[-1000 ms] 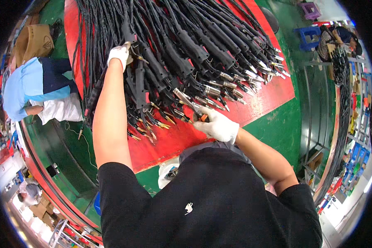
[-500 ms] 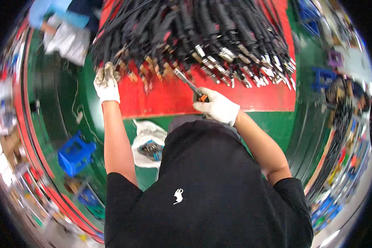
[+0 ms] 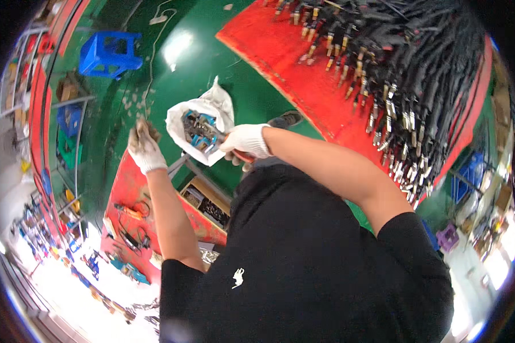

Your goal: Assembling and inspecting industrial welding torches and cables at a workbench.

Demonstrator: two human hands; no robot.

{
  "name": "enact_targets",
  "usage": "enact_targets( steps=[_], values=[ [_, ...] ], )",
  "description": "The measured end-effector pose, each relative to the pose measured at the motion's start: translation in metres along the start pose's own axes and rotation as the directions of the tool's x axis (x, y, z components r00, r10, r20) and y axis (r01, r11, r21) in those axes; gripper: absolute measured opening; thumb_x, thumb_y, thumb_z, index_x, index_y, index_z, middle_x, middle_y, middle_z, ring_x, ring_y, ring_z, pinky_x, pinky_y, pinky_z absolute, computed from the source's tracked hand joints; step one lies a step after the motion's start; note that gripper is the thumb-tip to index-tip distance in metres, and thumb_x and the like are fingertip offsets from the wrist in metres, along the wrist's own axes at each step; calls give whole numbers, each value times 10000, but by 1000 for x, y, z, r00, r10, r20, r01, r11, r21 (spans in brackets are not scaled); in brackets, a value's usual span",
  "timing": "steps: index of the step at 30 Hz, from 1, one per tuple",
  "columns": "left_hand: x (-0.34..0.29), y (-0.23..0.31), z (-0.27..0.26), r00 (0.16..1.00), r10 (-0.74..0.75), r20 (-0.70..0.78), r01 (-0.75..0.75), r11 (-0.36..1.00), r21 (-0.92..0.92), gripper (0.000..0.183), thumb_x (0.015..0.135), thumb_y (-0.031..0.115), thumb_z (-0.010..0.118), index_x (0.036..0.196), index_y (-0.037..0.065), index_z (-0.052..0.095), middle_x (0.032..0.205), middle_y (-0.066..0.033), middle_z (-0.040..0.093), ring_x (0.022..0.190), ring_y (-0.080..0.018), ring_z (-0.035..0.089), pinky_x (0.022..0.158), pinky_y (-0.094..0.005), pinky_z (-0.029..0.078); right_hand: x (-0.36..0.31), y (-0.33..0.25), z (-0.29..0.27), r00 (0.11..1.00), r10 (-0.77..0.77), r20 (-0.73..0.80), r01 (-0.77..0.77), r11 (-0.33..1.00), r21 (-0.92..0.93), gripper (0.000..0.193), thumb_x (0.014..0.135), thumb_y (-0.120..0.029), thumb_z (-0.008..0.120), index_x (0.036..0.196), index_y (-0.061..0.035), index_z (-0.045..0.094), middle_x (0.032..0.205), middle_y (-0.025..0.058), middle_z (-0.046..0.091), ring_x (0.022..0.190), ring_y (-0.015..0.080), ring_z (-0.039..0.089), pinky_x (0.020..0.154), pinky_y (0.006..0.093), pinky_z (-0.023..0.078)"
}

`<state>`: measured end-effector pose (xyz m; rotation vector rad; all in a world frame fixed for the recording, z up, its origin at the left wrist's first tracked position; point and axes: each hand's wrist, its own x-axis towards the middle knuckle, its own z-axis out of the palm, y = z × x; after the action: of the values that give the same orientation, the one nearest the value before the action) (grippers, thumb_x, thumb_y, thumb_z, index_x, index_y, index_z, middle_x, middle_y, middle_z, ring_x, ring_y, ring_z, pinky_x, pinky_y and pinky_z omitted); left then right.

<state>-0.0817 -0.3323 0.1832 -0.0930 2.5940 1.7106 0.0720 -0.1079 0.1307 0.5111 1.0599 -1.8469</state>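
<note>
My right hand [image 3: 247, 142], in a white knitted glove, is closed round the orange-and-black handle [image 3: 244, 156] of a hand tool with a metal shaft. It sits at the right rim of a white sack [image 3: 176, 111], and the tool points over the sack's mouth. Inside the sack lie blue and dark metal parts [image 3: 199, 124]. My left hand [image 3: 146, 150], gloved with grey-stained fingertips, is raised left of the sack. Its fingers look loosely stretched out, and I see nothing in them. Blur softens both hands.
Black cables [image 3: 418, 63] with metal ends cover a red table [image 3: 280, 60] at the upper right. A red workbench [image 3: 120, 188] at lower left carries hand tools and a box of small parts [image 3: 203, 201]. A blue stool [image 3: 110, 54] stands on the green floor.
My view has swung left, away from the cable table toward the sack and workbench. My right hand has brought the tool from the cable ends to the sack; my left hand has left the cables.
</note>
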Motion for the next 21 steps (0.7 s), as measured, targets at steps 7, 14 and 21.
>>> enact_targets(
  steps=[7, 14, 21],
  values=[
    [-84, -64, -60, 917, -319, -238, 318, 947, -46, 311, 1039, 318, 586, 1088, 24, 675, 921, -48, 695, 767, -123, 641, 645, -269, 532, 70, -22, 87, 966, 223, 134, -219, 975, -45, 328, 990, -254, 600, 1210, -14, 559, 1134, 178, 595, 1048, 385, 605, 1016, 758, 375],
    [-80, -72, -16, 985, -168, 40, 164, 983, 84, 307, 1021, 315, 589, 1096, 30, 677, 951, -64, 683, 818, -162, 641, 695, -318, 532, 32, 17, 58, 987, -121, -105, 77, 933, -352, 238, 893, -267, 613, 1063, -102, 595, 685, 47, 563, 512, 191, 551, 449, 375, 461],
    [-69, 18, 162, 848, -82, 524, 98, 995, -2, 247, 1010, 264, 614, 998, 18, 632, 893, -23, 637, 738, -87, 564, 613, -246, 468, -116, 85, -78, 700, -215, -681, 262, 964, -35, 434, 879, -283, 666, 1227, -38, 581, 827, 48, 593, 670, 139, 585, 543, 314, 497]
  ],
)
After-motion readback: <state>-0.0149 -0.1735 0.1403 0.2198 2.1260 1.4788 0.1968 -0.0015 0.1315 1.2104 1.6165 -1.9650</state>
